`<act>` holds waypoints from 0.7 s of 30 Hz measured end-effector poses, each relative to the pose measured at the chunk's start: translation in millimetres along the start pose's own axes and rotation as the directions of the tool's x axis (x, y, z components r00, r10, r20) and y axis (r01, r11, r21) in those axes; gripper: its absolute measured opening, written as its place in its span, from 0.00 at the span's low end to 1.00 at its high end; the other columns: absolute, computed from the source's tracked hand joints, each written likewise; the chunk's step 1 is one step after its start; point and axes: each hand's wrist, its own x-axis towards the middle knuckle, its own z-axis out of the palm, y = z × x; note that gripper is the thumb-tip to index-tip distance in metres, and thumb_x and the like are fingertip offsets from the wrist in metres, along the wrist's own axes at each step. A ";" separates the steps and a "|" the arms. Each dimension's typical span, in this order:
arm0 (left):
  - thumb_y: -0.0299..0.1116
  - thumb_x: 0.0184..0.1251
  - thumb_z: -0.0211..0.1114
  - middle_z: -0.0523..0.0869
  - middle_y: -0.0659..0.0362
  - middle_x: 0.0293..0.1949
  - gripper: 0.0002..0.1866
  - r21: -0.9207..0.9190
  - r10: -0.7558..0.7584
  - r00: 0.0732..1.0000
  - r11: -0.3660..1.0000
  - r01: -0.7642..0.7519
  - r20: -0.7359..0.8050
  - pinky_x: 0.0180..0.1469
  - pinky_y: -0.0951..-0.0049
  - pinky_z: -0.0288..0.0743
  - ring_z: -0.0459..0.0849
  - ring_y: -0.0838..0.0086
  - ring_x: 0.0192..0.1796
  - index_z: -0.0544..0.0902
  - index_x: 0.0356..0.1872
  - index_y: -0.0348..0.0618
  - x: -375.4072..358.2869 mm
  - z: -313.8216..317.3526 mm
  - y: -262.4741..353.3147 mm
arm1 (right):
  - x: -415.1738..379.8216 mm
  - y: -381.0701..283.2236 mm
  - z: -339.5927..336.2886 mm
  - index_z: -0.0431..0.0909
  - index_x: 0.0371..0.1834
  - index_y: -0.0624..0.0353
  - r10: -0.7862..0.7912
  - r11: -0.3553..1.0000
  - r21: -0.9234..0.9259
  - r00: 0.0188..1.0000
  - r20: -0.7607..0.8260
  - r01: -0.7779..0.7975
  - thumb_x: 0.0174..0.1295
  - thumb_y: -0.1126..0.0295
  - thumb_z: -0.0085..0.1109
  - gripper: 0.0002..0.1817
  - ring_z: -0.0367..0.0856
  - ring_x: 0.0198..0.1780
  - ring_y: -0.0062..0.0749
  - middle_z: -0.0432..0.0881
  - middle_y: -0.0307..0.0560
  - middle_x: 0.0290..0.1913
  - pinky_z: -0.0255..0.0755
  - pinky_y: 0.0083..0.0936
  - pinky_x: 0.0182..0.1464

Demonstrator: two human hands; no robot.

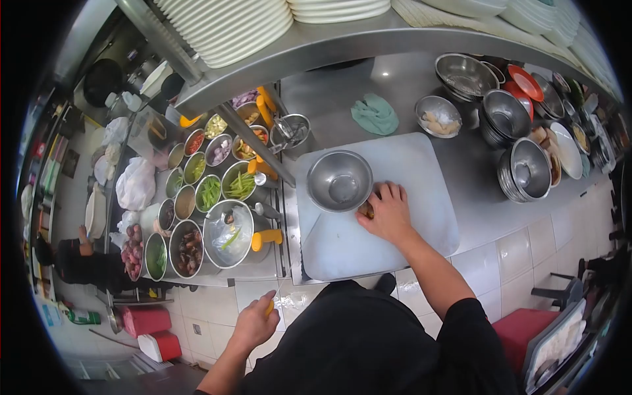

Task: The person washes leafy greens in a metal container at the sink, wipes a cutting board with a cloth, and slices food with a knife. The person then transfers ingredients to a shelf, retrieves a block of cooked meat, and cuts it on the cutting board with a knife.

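My right hand [387, 212] rests on the white cutting board [421, 191], its fingers curled over a small brownish piece that is mostly hidden. Just left of those fingers stands a metal bowl [340, 181], which looks empty. Off the board's front left corner, my left hand [257, 320] is closed round the yellow handle of a knife [270, 307]. Its thin blade points up toward the board's edge. Behind the board lies a crumpled green cloth [374, 114], with a bowl of pale pieces [438, 117] to its right.
Metal containers of cut vegetables [209, 191] crowd the left counter, several with yellow-handled tools [266, 239]. Stacked bowls [525, 170] stand at right. A shelf with white plates [224, 26] hangs overhead. A person [72, 260] is at far left.
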 end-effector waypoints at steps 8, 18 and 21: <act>0.33 0.66 0.60 0.79 0.39 0.44 0.32 -0.057 -0.043 0.965 0.998 0.029 -0.258 0.49 0.49 0.76 0.80 0.41 0.45 0.66 0.72 0.44 49.3 59.4 37.8 | -25.8 16.8 0.0 0.81 0.43 0.51 -0.219 0.974 0.026 0.967 -0.133 0.224 0.46 0.56 0.70 0.20 0.70 0.57 0.45 0.75 0.41 0.51 0.70 0.46 0.53; 0.36 0.66 0.67 0.81 0.43 0.48 0.26 0.087 0.242 0.917 0.970 -0.226 -0.316 0.49 0.56 0.79 0.83 0.50 0.45 0.75 0.64 0.41 102.5 58.8 98.1 | -18.1 37.8 5.9 0.80 0.34 0.50 -0.231 0.968 0.036 0.941 -0.248 0.248 0.49 0.62 0.68 0.11 0.75 0.44 0.41 0.80 0.38 0.41 0.74 0.39 0.39; 0.37 0.67 0.68 0.83 0.47 0.48 0.22 -0.258 0.210 0.975 0.941 -0.220 -0.066 0.50 0.65 0.80 0.86 0.60 0.46 0.79 0.60 0.39 102.6 64.5 110.7 | -9.6 44.4 -10.8 0.79 0.34 0.50 0.192 0.862 0.507 0.923 -0.333 0.004 0.54 0.63 0.67 0.08 0.78 0.41 0.39 0.82 0.40 0.39 0.75 0.37 0.37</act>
